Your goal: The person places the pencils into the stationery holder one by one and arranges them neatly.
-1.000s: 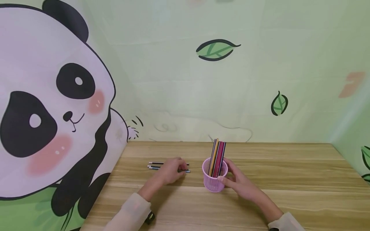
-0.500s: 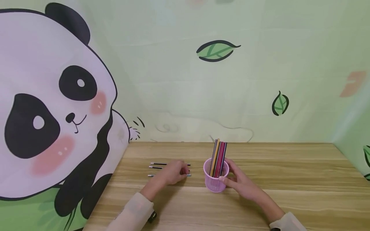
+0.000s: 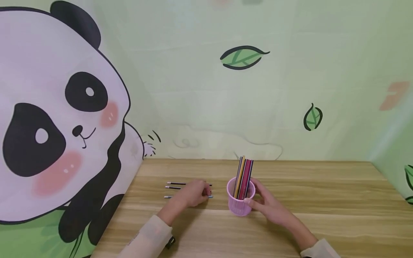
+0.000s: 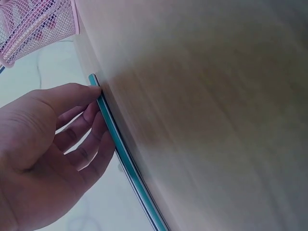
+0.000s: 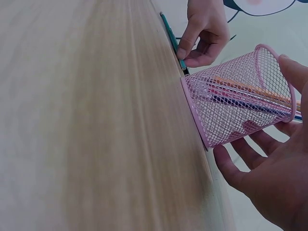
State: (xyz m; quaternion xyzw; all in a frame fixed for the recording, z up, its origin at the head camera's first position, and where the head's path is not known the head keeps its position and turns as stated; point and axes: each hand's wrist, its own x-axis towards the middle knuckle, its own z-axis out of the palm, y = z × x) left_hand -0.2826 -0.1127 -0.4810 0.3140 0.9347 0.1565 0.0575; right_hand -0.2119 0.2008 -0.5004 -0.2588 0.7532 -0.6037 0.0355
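Observation:
My left hand (image 3: 194, 194) pinches a teal pencil (image 4: 126, 159) close to one end, thumb on the near side and fingers behind it. The pencil lies along the tabletop; its eraser end (image 3: 167, 196) shows left of the hand. Just behind lie two black pencils (image 3: 175, 183) with white ends, partly covered by the hand. To the right, a pink mesh pencil cup (image 3: 239, 208) stands upright with a bunch of pencils (image 3: 247, 175) leaning in it. My right hand (image 3: 269, 207) holds this cup from its right side, thumb at the rim and fingers around the mesh.
The wood-grain table (image 3: 316, 200) runs back to a pale green wall cloth (image 3: 180, 89) with printed leaves. A large printed panda (image 3: 93, 143) covers the cloth on the left. A small black object (image 3: 170, 242) shows beside the left sleeve.
The teal pencil has come toward the front, away from the black pencils, with my left hand on it. Over the last half second both hands stay nearly still. The right hand keeps holding the cup.

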